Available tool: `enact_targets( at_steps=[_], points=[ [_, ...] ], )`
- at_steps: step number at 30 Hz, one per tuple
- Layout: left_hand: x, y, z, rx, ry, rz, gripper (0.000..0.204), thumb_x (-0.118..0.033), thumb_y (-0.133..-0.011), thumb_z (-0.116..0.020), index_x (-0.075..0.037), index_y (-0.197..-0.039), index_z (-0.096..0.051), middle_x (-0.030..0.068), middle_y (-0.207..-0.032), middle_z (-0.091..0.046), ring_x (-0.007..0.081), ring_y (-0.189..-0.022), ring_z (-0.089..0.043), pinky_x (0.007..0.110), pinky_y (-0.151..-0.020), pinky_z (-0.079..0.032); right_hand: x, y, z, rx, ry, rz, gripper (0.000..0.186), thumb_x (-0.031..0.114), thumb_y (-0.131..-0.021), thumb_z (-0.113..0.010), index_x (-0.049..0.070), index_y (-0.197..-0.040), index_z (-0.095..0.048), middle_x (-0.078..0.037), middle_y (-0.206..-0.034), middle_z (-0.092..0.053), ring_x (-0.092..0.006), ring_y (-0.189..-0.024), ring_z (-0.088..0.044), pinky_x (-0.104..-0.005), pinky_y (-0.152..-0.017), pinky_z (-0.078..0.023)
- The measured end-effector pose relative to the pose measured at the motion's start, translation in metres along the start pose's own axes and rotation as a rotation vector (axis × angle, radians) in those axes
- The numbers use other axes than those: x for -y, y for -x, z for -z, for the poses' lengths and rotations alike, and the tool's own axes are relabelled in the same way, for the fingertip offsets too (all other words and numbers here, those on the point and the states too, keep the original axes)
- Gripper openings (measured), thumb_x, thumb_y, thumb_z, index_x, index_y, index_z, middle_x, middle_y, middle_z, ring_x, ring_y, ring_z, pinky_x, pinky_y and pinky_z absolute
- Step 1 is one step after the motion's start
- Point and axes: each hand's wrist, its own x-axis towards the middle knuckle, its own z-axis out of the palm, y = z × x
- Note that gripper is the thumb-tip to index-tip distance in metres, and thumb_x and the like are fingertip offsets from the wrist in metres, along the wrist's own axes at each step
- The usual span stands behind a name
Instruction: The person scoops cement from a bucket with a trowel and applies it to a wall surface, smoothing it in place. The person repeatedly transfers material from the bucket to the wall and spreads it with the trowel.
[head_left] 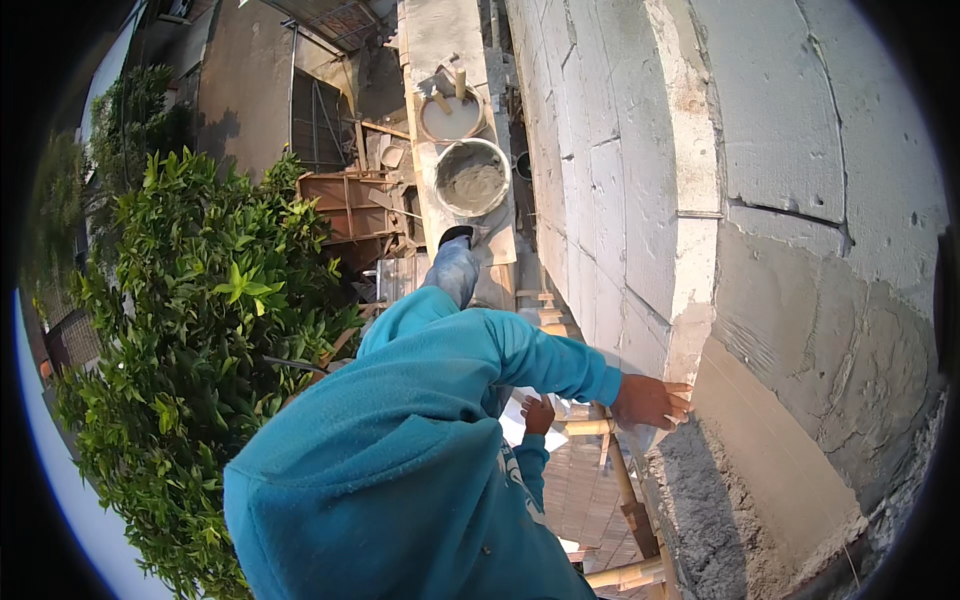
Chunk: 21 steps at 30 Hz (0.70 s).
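Observation:
My left hand point(652, 401) reaches across to the wall from a teal sleeve. Its fingers are stretched out and rest on the pale plastered strip point(690, 345) at the wall's corner; no tool shows in it. Lower and closer to my body, my right hand point(537, 414) is partly hidden by the left arm and sleeve. Its fingers look curled, and what they hold, if anything, cannot be made out. Below my left hand, a smooth band of fresh mortar point(770, 430) lies beside a rough grey ledge point(700, 500).
A bucket of grey mortar point(473, 180) stands on a narrow plank walkway point(440, 225). Behind it is a tub of cloudy liquid point(450, 118) with tool handles. Bamboo poles point(625, 475) frame a drop beside the block wall point(610, 190). A leafy tree point(200, 350) grows at left.

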Motion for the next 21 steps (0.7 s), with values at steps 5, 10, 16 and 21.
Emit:
enact_targets(
  at_steps=[5,10,16,21],
  points=[
    [-0.013,0.111,0.034,-0.269,0.268,0.295,0.041,-0.027,-0.084,-0.072,-0.005,-0.117,-0.061,0.0163,-0.127,-0.055,0.0347,-0.125,-0.051,0.048,-0.104,-0.044,0.053,-0.033,-0.050,0.085,0.209,0.116,0.054,0.008,-0.090,-0.050,0.002,-0.144,-0.048,-0.016,-0.099,-0.071,-0.0200,-0.074,-0.067,-0.0312,-0.064,-0.054],
    [0.030,0.266,0.054,-0.415,0.106,1.074,0.035,-0.027,-0.091,-0.066,-0.004,-0.117,-0.060,0.0188,-0.121,-0.059,0.0380,-0.111,-0.058,0.046,-0.095,-0.049,0.116,-0.090,-0.105,0.155,0.362,0.219,0.054,0.008,-0.088,-0.051,0.002,-0.142,-0.051,-0.014,-0.098,-0.072,-0.0184,-0.077,-0.067,-0.0321,-0.070,-0.053],
    [0.077,0.417,0.057,-0.770,-0.204,1.737,0.037,-0.029,-0.092,-0.066,-0.001,-0.116,-0.062,0.0223,-0.114,-0.063,0.0390,-0.105,-0.061,0.045,-0.090,-0.050,0.188,-0.156,-0.190,0.215,0.501,0.288,0.055,0.010,-0.088,-0.050,0.003,-0.142,-0.052,-0.014,-0.093,-0.072,-0.0210,-0.077,-0.067,-0.0344,-0.072,-0.053],
    [0.105,0.456,0.043,-1.039,-0.115,1.939,0.044,-0.030,-0.091,-0.068,0.000,-0.123,-0.060,0.0213,-0.117,-0.063,0.0342,-0.103,-0.064,0.042,-0.090,-0.051,0.219,-0.257,-0.269,0.159,0.795,0.467,0.060,0.016,-0.085,-0.058,0.005,-0.143,-0.050,-0.019,-0.099,-0.071,-0.0292,-0.082,-0.069,-0.0394,-0.078,-0.054]
  ],
)
